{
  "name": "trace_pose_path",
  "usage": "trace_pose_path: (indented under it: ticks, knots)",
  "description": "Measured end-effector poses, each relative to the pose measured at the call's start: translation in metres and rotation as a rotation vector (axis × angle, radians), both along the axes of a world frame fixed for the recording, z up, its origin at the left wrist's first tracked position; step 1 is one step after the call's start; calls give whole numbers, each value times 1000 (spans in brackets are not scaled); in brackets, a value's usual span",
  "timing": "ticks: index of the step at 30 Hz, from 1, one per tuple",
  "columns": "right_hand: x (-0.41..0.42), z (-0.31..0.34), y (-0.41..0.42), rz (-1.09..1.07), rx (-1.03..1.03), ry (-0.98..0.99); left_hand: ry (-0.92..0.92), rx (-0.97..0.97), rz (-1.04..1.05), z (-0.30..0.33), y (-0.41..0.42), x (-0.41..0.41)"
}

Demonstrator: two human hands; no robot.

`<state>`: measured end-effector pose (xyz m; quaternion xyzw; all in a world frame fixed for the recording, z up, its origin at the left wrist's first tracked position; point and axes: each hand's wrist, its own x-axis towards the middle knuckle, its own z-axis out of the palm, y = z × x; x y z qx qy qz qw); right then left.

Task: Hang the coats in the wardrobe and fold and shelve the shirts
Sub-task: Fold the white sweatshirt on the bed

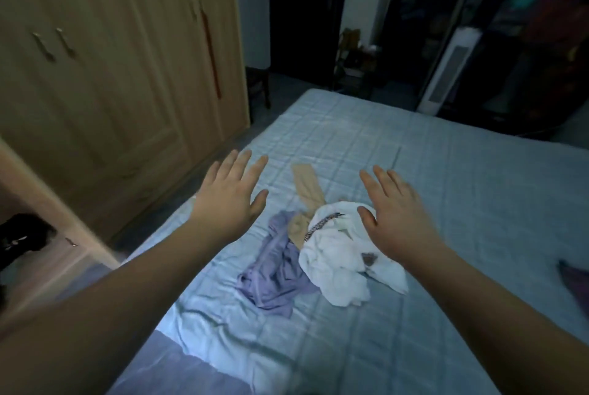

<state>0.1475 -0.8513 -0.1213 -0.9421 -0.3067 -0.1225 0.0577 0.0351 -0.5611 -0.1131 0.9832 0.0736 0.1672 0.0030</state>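
Over bed [414, 171], seemingly hovering: both hands [228, 195] outstretched.

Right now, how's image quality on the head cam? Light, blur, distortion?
Head view: dim, bluish room light; brightest patch on the pale blue quilted bedspread; dark far right corner, contents unreadable. Wide-angle bend on the light wooden wardrobe. Mild motion softness; both open hands, left and right, stay readable.

Wardrobe [111, 76]: matt light wood, metal handles [54, 44]. Bed cover [446, 187]: quilted blue cloth, slight sheen. Garments [318, 254]: soft crumpled cloth.
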Motion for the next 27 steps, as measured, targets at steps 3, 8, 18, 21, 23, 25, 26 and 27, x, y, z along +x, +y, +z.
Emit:
trace_pose_path:
  ticks: [3, 8, 18, 21, 23, 25, 26, 27]
  knots:
    - [19, -20, -46, -67, -17, 52, 39, -47, -74, -22, -43, 42]
    - [42, -69, -85, -97, -53, 142, 138, -94, -177, -82, -81, 89]
    - [62, -258, -75, -264, -125, 500, 423, -231, -379, -271, -81, 151]
    - [75, -310, -60, -327, -115, 618, 503, -267, -402, -329, -87, 164]
    - [86, -344, -50, -346, -97, 699, 556, -309, -424, -366, -93, 170]
    - [95, -382, -42, -349, -91, 790, 587, -364, -470, -401, -100, 173]
    - [99, -401, -38, -344, -93, 834, 597, -381, -496, -418, -103, 173]
    - [100, -419, -35, -352, -99, 886, 609, -384, -525, -433, -107, 173]
